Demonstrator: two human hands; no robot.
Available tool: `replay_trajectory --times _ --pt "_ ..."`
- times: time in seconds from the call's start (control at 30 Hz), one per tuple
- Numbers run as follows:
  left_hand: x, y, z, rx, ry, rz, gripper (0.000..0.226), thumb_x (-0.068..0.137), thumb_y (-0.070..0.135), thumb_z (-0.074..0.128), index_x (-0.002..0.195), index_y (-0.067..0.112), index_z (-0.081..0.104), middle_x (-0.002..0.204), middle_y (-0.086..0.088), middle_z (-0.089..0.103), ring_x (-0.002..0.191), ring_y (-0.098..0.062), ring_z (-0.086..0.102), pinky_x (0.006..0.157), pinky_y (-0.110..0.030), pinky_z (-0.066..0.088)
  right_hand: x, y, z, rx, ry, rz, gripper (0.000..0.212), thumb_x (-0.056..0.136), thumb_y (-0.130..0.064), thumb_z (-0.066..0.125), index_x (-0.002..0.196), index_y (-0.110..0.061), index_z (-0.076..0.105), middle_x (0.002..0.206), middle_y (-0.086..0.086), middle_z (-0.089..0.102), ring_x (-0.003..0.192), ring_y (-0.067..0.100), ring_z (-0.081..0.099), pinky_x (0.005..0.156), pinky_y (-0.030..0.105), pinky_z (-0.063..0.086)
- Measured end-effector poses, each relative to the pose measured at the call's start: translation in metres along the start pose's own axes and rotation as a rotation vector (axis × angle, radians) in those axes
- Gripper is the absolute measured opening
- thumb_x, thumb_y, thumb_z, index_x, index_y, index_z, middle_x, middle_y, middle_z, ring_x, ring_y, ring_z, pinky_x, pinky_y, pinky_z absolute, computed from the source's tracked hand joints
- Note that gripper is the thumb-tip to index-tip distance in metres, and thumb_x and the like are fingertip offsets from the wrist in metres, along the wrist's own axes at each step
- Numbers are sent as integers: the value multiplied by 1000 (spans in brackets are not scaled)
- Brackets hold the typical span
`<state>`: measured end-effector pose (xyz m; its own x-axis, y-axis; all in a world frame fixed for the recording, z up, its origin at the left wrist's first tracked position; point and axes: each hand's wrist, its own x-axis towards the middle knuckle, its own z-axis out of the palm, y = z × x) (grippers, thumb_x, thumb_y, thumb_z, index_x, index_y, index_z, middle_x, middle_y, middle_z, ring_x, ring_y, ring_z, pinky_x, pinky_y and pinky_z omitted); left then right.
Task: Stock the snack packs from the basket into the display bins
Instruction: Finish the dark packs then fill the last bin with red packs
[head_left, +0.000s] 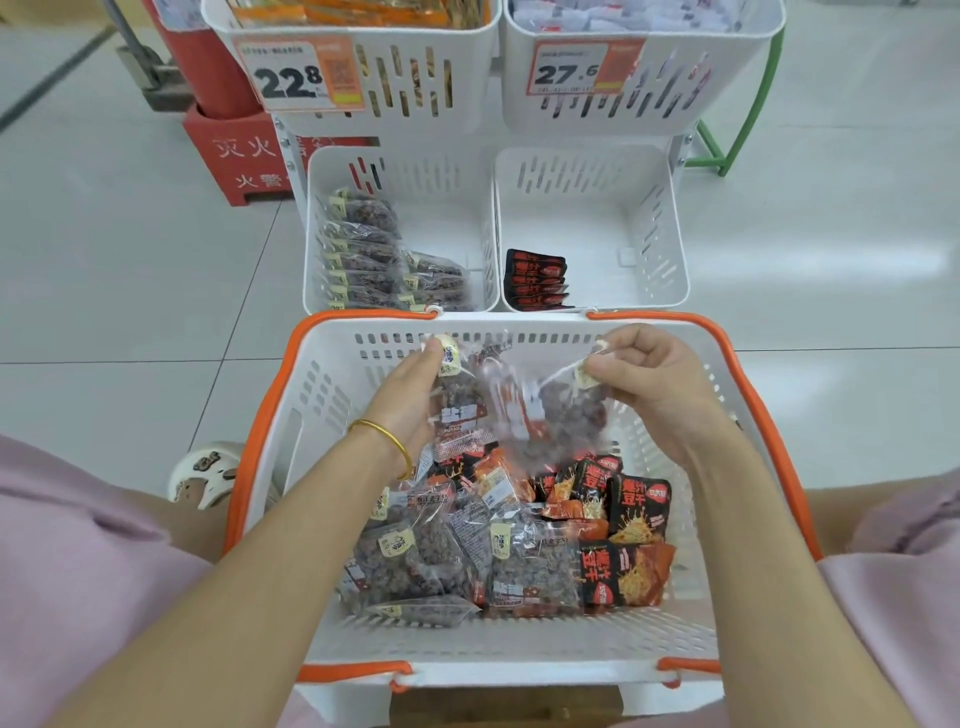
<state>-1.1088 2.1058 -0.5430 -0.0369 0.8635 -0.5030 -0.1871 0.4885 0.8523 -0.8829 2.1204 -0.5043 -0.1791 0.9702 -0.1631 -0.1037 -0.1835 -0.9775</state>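
Observation:
A white basket (332, 384) with orange handles sits in front of me, holding several clear packs of dark snacks (410, 566) and black-and-orange packs (639, 509). My left hand (410, 400) holds a clear pack (457, 389) by its top, above the basket. My right hand (654, 379) pinches the label corner of another clear pack (571, 410) hanging over the basket. Beyond, the lower left bin (441, 208) holds stacked clear packs (363, 260). The lower right bin (597, 218) holds a small stack of black-and-orange packs (535, 280).
Two upper bins (467, 93) with price tags 22.8 and 27.6 stand above the lower ones. A red fire-extinguisher box (234, 156) sits on the tiled floor at the left. A green frame (748, 114) stands at the right. My knees flank the basket.

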Motion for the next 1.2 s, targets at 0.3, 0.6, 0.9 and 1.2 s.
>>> replay_trajectory --times 0.3,0.6,0.9,1.2 --pt "-17 6 24 71 -208 -10 44 100 43 30 132 21 50 132 -4 55 110 -12 58 93 -37 50 10 -6 34 -387 -81 -196 11 73 -9 78 68 -14 69 69 -7 61 60 4 53 59 20 47" --pt "-23 2 25 290 -323 17 102 65 43 80 142 6 25 119 6 50 116 -16 49 101 -32 38 24 -2 52 -525 -105 -288 17 70 -16 81 64 -22 67 68 -4 58 65 3 48 59 11 38" --pt "-8 8 6 355 -208 190 94 72 33 79 147 16 24 142 6 34 123 -5 34 100 -25 35 38 -8 17 -489 -249 120 70 72 -55 66 135 -35 44 123 -15 54 107 5 59 83 32 56" --pt "39 68 -20 502 -134 340 68 62 34 86 119 19 53 112 4 61 103 -16 60 89 -30 51 104 -40 46 -575 -514 235 69 71 -5 79 127 -31 47 122 -1 52 94 13 64 67 38 60"
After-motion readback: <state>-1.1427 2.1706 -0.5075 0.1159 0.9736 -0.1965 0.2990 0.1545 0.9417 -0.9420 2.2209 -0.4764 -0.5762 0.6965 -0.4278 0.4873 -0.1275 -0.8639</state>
